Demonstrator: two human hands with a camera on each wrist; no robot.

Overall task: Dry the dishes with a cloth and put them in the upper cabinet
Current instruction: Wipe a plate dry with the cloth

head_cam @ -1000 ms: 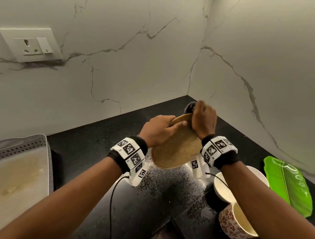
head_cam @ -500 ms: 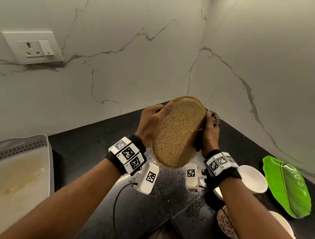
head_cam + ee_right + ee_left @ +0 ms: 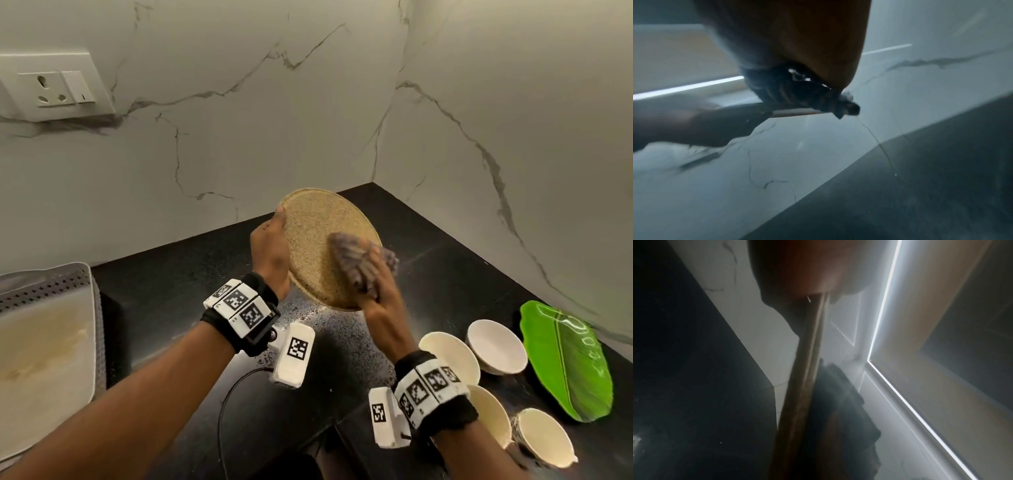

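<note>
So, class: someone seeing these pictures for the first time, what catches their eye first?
The round tan plate, raised mid-frame above the black counter: the left hand grips its edge while the right hand presses a dark cloth on its face. Next, the bright green leaf-shaped plate at far right, beside white bowls.

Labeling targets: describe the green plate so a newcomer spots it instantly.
Follow the black counter to its right edge, along the marble wall. The green plate lies flat there, beyond the white bowls. It alone is bright green, long and leaf-shaped.
</note>
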